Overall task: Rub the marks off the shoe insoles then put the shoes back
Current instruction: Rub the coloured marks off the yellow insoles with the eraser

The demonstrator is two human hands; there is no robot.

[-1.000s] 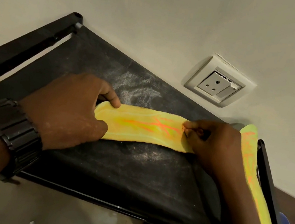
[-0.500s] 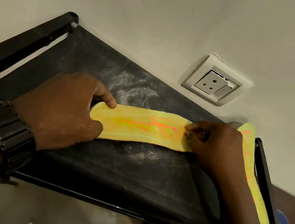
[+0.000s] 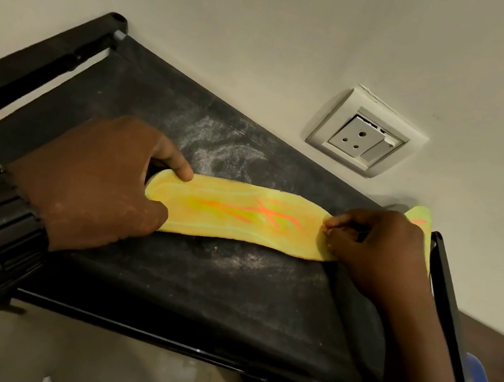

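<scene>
Head view: yellow insole (image 3: 240, 218) lies flat across the dusty black fabric shelf (image 3: 199, 280). My left hand (image 3: 93, 181) grips its near end, forefinger and thumb pinning the edges. Right hand (image 3: 375, 250) is curled over the far end, fingertips bunched on it; what they pinch, I can't tell. A second insole (image 3: 420, 219) peeks out behind that hand.

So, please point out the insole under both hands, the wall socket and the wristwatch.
insole (image 3: 240, 218): head view, its middle, on the orange marks.
wall socket (image 3: 356, 139): head view, the white face with three holes.
wristwatch (image 3: 5, 211): head view, the black band on the left wrist.
</scene>
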